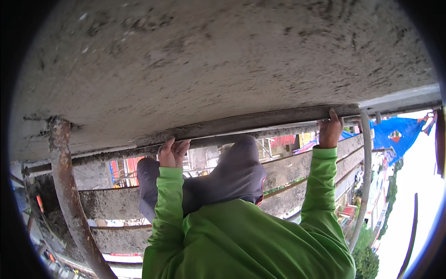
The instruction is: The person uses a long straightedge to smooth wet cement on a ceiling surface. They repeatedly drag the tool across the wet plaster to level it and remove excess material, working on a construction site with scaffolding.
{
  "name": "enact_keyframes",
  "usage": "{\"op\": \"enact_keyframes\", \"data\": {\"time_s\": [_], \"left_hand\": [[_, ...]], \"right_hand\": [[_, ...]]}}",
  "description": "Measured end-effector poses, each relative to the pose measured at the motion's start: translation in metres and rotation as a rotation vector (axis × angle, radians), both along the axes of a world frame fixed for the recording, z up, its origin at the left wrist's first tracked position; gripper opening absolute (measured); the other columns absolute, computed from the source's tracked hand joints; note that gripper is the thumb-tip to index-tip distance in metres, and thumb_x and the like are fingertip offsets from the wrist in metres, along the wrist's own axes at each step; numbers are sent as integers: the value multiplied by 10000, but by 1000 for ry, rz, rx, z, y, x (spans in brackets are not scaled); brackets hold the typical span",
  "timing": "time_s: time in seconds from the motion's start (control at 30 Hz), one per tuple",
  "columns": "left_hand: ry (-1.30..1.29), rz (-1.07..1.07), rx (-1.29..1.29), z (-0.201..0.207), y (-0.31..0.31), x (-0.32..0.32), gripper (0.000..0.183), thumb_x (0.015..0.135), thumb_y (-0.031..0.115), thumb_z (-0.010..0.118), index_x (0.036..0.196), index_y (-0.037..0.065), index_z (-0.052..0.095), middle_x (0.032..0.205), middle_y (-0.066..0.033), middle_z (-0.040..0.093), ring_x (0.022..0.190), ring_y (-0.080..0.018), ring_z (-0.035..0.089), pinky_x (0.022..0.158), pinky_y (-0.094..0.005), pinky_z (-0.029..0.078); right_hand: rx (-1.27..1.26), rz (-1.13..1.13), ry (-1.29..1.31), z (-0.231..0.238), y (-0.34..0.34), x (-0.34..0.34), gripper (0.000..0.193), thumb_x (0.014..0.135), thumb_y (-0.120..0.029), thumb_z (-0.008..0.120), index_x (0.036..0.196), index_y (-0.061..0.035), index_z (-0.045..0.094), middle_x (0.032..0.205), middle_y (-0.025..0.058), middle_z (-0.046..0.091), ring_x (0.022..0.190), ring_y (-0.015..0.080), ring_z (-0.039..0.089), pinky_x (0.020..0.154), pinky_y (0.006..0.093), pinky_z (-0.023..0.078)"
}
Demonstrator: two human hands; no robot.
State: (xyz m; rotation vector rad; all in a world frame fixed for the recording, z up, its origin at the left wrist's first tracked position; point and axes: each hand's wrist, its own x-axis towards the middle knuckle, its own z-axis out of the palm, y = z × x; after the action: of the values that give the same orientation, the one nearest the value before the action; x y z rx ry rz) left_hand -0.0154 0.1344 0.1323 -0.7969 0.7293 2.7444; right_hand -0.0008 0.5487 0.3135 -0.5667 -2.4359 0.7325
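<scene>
A long, narrow grey board (260, 119) lies along the lower edge of a rough cement surface (209, 69), tilted slightly up toward the right. Near the board's left end, my left hand (173, 152) grips its lower edge with curled fingers. At the right end my right hand (330, 131) has its fingers bent over the same board from below, one fingertip reaching onto its face. The board seems to touch the cement. Its back side is hidden. Both my arms are raised in green sleeves, well apart.
A rusty, cement-stained pole (69, 186) stands at left, and a thinner pole (366, 176) at right. Spaced wooden planks (111, 203) lie below me, with gaps showing buildings far beneath. My bent legs (223, 179) are over them. A blue tarp (399, 134) hangs at right.
</scene>
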Motion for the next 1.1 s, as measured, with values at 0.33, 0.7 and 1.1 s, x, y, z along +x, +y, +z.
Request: {"op": "enact_keyframes", "data": {"time_s": [0.33, 0.7, 1.1], "left_hand": [[-36, 135, -103, -19, -18, 5, 238, 745, 53, 536, 897, -84, 415, 825, -184, 525, 694, -348, 606, 635, -419, 547], [-75, 90, -146, -37, -18, 2, 248, 772, 83, 512, 920, -93, 419, 833, -215, 550, 704, -333, 612, 636, -401, 547], [-29, -51, -104, -31, 22, 2, 234, 818, 82, 442, 944, -114, 460, 831, -248, 581, 773, -303, 607, 694, -364, 542]], "right_hand": [[150, -69, 59, -10, 10, -1, 505, 603, -38, 677, 1073, 31, 510, 811, 151, 612, 767, 274, 569, 859, 367, 368], [-578, -158, 374, -12, -9, -8, 462, 712, -102, 602, 1121, 37, 439, 931, 144, 550, 805, 238, 537, 692, 329, 440], [-775, -224, 428, 1, 21, -8, 654, 800, -130, 538, 1289, 21, 131, 1130, 178, 435, 904, 277, 503, 598, 376, 481]]}}
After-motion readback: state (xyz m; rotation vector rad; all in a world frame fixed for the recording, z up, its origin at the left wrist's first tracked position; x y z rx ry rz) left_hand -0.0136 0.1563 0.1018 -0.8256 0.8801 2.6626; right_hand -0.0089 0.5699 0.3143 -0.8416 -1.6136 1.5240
